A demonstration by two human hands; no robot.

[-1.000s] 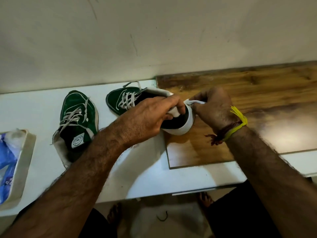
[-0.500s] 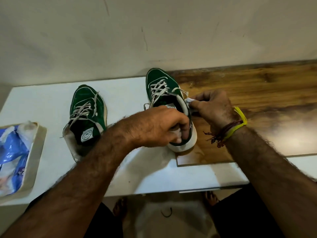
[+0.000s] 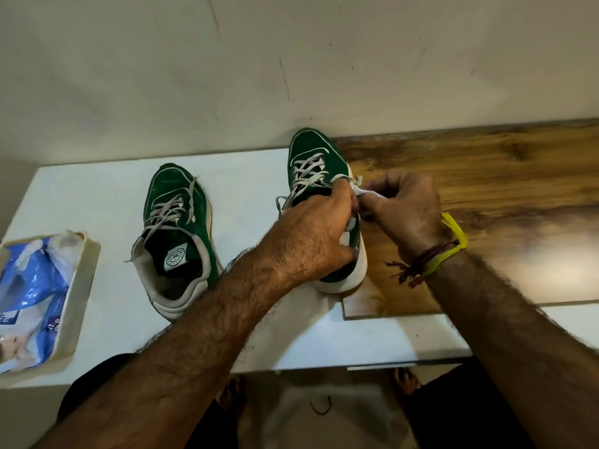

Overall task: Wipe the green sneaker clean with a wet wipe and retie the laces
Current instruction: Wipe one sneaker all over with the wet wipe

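**Sneaker turned toe-to-wall; both hands meet at its right collar**

Change vs. earlier frames: the worked green sneaker point(image 3: 316, 163), which lay slanted with its toe pointing left a second ago, now stands straight with its toe at the wall. The left hand has slid from the heel opening up to the tongue area, closing on the right hand.

Large to small:

- Wall point(image 3: 291, 59): off-white, hairline cracks, behind everything.
- White table point(image 3: 252, 176): carries all items.
- Wooden board point(image 3: 502, 196): lies on the right part of the table, back edge at the wall.
- Worked sneaker: upright on its sole, straddling the board's left edge, heel toward the person. Its laces point(image 3: 308, 173) are threaded but loose.
- Second sneaker point(image 3: 176, 218): on the table to the left, well apart, toe angled to the wall, laces slack.
- Tray point(image 3: 82, 286): cream, at the far left edge, holding a blue wipes packet point(image 3: 29, 286).
- Left hand point(image 3: 311, 234): over the shoe's opening, fingers curled down at the collar; whether they grip the shoe or the wipe cannot be told.
- Right hand point(image 3: 405, 209): fingers and thumb pinch a white wet wipe point(image 3: 364, 192) at the shoe's right collar edge. Yellow and red wrist threads point(image 3: 434, 257) hang at the wrist.
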